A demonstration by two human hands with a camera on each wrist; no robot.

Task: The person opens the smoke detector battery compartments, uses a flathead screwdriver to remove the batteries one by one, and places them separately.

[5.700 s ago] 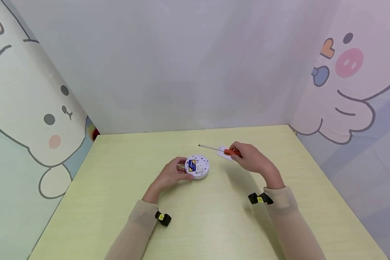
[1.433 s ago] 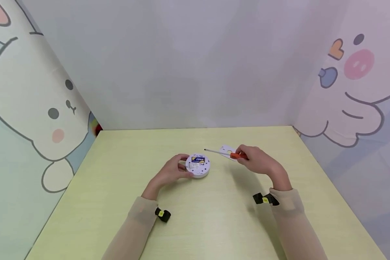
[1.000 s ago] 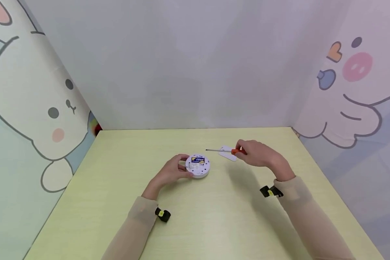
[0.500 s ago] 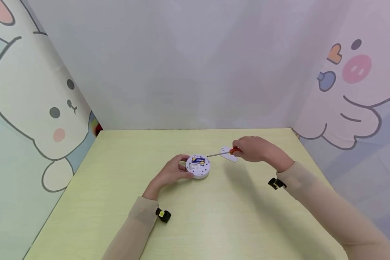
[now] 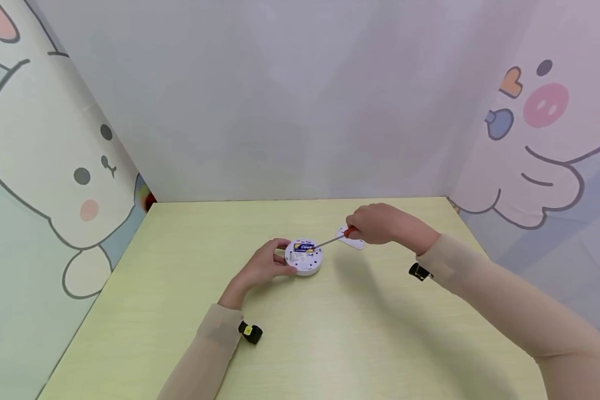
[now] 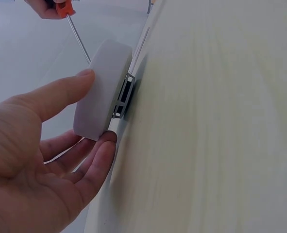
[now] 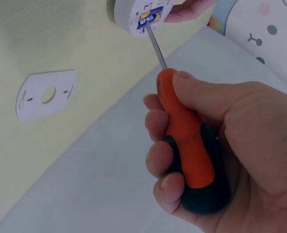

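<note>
Screwdriver point(image 5: 336, 239) gripped in right hand point(image 5: 375, 223), tip on round white device point(image 5: 304, 256) mid-frame; left hand point(image 5: 260, 266) pinches its rim on worktop point(image 5: 330, 333).

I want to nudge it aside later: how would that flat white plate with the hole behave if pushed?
The white mounting plate lies flat on the table, so it would probably slide, not roll. It looks thin, so likely light, and perhaps awkward to lift by its edge.
</note>
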